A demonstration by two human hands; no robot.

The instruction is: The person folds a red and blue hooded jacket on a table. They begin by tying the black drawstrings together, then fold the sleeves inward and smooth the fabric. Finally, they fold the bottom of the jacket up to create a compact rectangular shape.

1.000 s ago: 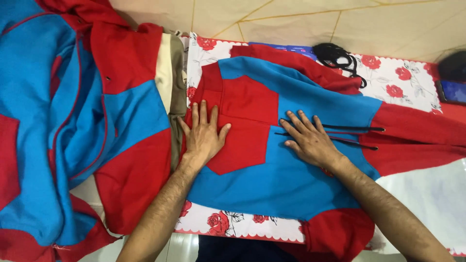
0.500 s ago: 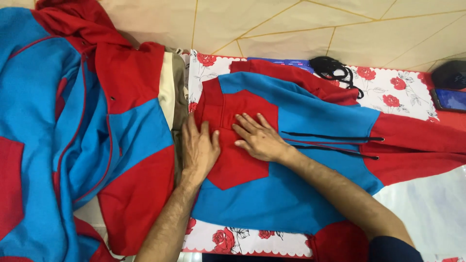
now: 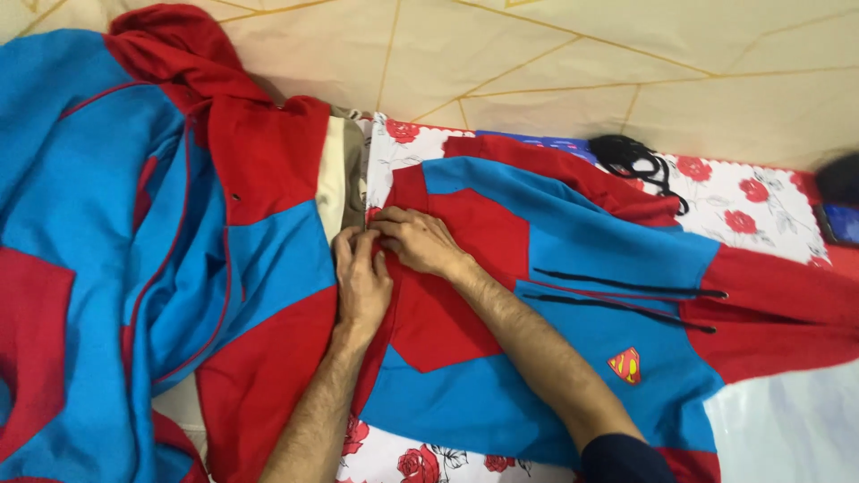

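A blue and red hoodie [image 3: 591, 250] lies flat on a white cloth printed with red roses [image 3: 761, 210]. A small red and yellow emblem [image 3: 625, 365] and two black drawstrings [image 3: 626, 288] show on its front. My left hand [image 3: 360, 282] and my right hand [image 3: 419, 241] meet at the hoodie's left edge, on its red panel. The fingers of both hands are curled and pinch the fabric there. My right forearm lies diagonally across the blue and red front.
A second blue and red hoodie [image 3: 134, 259] is spread over the left side, its red hood at the top. A black corded thing [image 3: 637, 159] rests on the rose cloth behind. Dark objects [image 3: 837, 192] sit at the right edge. Cream tiles with gold lines lie beyond.
My right hand has slid left across the hoodie from its middle to its left edge. Both hands, flat and spread before, now have curled fingers gripping the fabric.
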